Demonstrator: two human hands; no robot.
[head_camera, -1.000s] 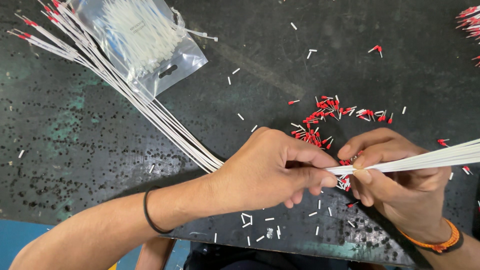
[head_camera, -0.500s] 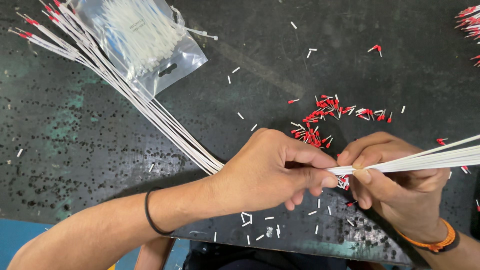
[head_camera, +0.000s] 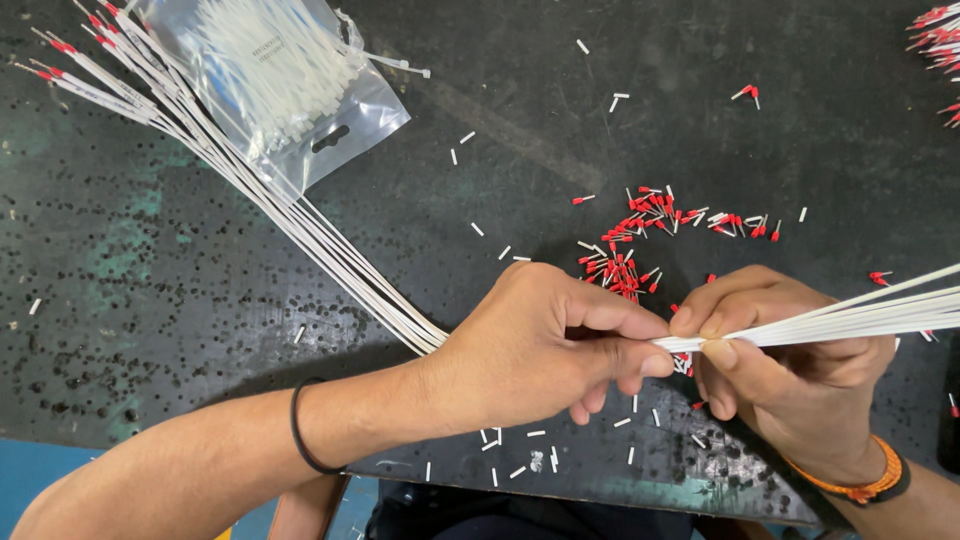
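My right hand (head_camera: 790, 360) grips a bundle of thin white wires (head_camera: 860, 312) that runs off to the right edge. My left hand (head_camera: 540, 350) pinches the bare ends of that bundle between thumb and forefinger, right against the right hand's thumb. A second bundle of white wires with red-tipped ends (head_camera: 250, 185) lies on the table from the far left down to under my left hand. A scatter of small red ferrules (head_camera: 650, 235) lies just beyond both hands.
A clear plastic bag of white cable ties (head_camera: 280, 80) lies at the top left on the dark, pitted table (head_camera: 150, 300). Short white insulation offcuts (head_camera: 520, 450) litter the table near its front edge. More red-tipped wires (head_camera: 935, 30) show at the top right corner.
Both hands stay in place. The right-hand wire bundle has dropped slightly at its far end; the left fingers have shifted a little on the wire ends.
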